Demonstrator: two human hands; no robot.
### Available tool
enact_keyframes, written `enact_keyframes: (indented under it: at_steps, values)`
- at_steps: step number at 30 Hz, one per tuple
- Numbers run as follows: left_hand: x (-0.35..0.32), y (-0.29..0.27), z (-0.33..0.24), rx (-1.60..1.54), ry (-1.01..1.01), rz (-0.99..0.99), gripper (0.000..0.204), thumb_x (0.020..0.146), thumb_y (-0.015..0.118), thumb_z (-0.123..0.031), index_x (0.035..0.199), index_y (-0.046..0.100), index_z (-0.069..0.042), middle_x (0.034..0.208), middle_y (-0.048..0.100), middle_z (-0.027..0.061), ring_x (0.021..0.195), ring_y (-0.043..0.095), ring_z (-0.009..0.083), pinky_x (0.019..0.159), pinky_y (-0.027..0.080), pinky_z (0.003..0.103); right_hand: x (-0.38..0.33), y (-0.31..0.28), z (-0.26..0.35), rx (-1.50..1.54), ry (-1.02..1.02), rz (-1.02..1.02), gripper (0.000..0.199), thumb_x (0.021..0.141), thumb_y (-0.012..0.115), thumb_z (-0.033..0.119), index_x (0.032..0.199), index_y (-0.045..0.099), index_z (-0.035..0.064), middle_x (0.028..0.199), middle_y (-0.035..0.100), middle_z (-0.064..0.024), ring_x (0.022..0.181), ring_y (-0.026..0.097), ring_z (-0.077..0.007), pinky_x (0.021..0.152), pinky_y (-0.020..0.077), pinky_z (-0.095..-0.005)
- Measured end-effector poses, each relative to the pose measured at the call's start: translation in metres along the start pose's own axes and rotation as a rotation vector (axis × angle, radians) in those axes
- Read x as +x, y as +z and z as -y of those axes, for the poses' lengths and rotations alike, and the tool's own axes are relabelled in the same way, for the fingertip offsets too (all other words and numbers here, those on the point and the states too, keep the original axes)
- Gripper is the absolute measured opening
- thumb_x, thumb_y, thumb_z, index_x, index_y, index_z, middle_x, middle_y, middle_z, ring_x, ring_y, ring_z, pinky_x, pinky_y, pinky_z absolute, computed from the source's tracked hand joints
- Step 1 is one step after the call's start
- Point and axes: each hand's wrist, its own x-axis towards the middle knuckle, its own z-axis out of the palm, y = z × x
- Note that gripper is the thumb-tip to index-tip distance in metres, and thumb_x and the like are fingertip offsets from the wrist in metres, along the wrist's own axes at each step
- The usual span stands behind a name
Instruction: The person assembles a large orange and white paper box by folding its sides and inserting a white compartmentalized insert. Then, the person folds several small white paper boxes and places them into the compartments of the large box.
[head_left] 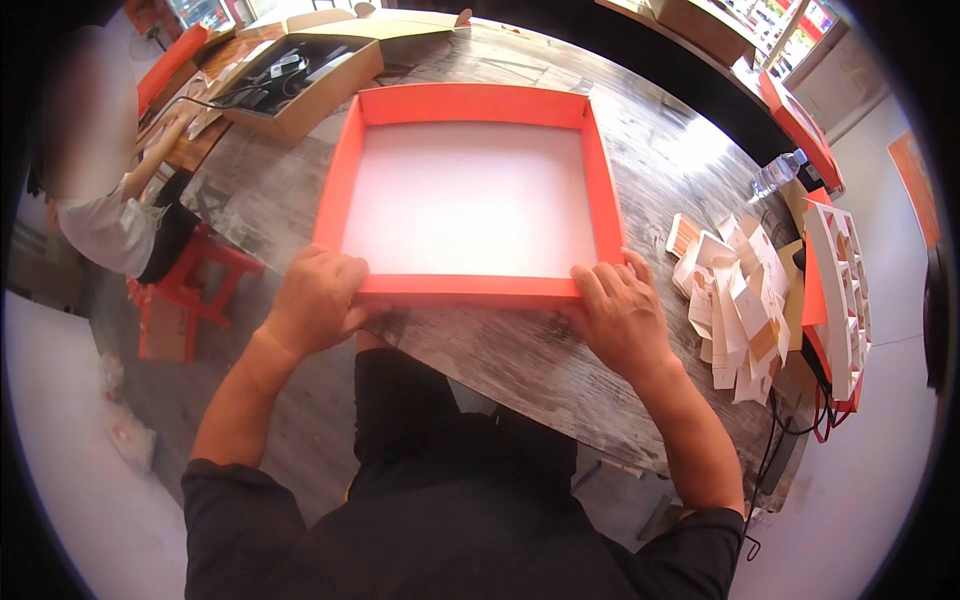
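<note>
A large square orange box tray (472, 103) with a white inside lies flat on the grey wooden table (520, 360) in front of me. My left hand (318, 298) grips its near left corner, fingers curled over the rim. At the near right corner my right hand (618, 312) presses on the same near wall, fingers over the edge. Both forearms come up from the lower edge of the picture.
A heap of small white and orange folded card pieces (735, 305) lies right of the tray, with a white divider insert (838, 290) and a water bottle (778, 172) beyond. An open brown carton (300, 75) stands at the back left. Another person (110, 200) sits at left by a red stool (200, 275).
</note>
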Motion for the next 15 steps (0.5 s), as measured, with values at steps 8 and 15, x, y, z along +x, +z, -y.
enact_keyframes:
  at_steps: [8, 15]
  values:
    - [0.016, 0.001, -0.019, -0.017, 0.011, -0.16, 0.047, 0.084, 0.086, -0.031, 0.117, 0.068, -0.004, 0.102, 0.075, 0.0131, 0.1, 0.071, 0.0389, 0.091, 0.053, 0.049, 0.005, -0.006, -0.003, 0.06, -0.102, 0.041, 0.034, 0.089, 0.081, 0.023, 0.117, 0.066, 0.0103, 0.087, 0.063, -0.0055, 0.085, 0.067, -0.0264, 0.094, 0.0522, -0.0415]
    - [0.024, 0.017, -0.026, -0.028, -0.026, -0.124, 0.047, 0.076, 0.089, -0.042, 0.096, 0.066, -0.006, 0.085, 0.066, 0.0089, 0.083, 0.066, 0.0331, 0.075, 0.05, 0.045, -0.008, -0.014, 0.024, 0.09, -0.058, 0.049, 0.024, 0.09, 0.071, 0.012, 0.114, 0.066, 0.0069, 0.083, 0.062, -0.0063, 0.082, 0.066, -0.0268, 0.087, 0.0527, -0.0419]
